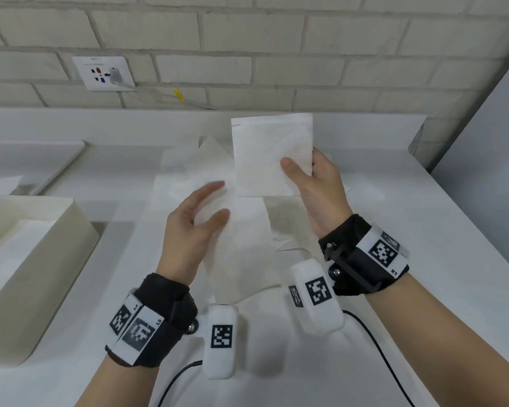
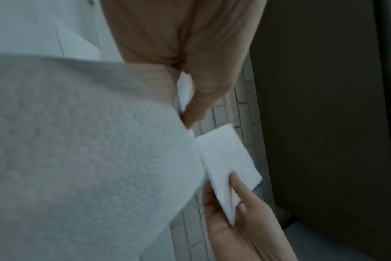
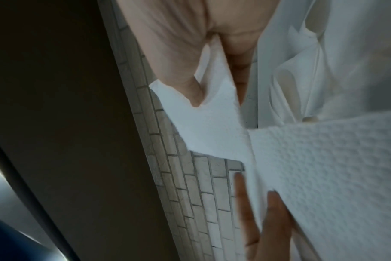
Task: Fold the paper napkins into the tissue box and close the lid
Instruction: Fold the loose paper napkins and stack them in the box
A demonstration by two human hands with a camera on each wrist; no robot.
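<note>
Above white counter [image 1: 394,230], mid-fold: right hand [image 1: 315,186] pinching upper napkin panel [image 1: 271,154], thumb in front, fingers behind. Left hand [image 1: 194,218] relaxed, fingers straight, touching lower hanging panel [image 1: 241,245]; grip there unclear. Tissue box [image 1: 80,230] open at left, well apart. Loose napkins [image 1: 188,163] behind. Next, probably: bring panels together, crease, carry to box.
</note>
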